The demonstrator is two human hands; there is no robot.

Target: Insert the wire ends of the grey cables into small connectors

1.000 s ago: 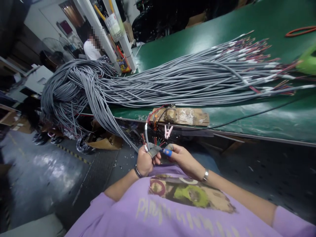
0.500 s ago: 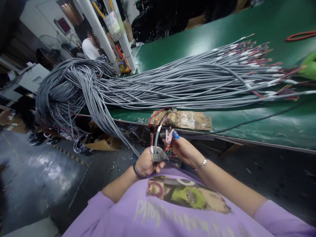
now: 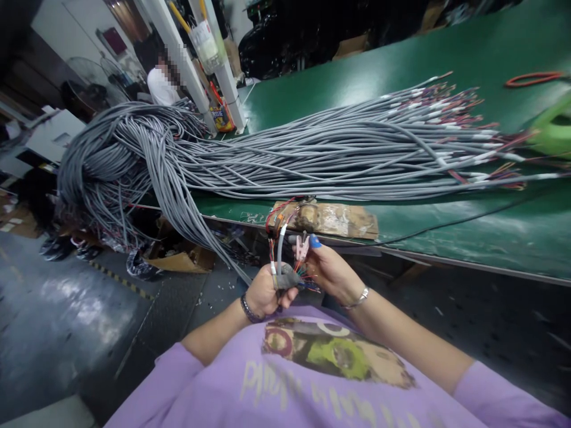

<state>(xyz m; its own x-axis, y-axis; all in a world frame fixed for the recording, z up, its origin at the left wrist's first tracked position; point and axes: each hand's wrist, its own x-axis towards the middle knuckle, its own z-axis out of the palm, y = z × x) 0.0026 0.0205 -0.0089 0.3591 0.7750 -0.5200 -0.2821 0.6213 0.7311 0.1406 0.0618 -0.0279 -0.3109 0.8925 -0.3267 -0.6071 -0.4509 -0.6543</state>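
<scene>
My left hand (image 3: 263, 294) is closed around the end of a grey cable (image 3: 280, 246), its thumb covered in grey wrapping. Thin coloured wires (image 3: 307, 278) fan out from that grip toward my right hand. In my right hand (image 3: 334, 270), which has blue tape on a fingertip, a pale pink clip (image 3: 302, 246) is pinched just above those wires. Whether the clip touches a wire is too small to tell. Behind the clip, a wooden board (image 3: 343, 220) with red wires and small parts lies at the bench edge.
A thick bundle of grey cables (image 3: 285, 154) stretches along the green bench (image 3: 446, 238) and hangs off its left end. White posts (image 3: 229, 89) stand at the back. A green object (image 3: 553, 131) and orange loop (image 3: 530, 79) lie right. A person (image 3: 163, 86) is beyond, left.
The view has shifted slightly. My hands keep nearly the same pose, the right with the pink clip a little lower and closer to the wires at my left hand.
</scene>
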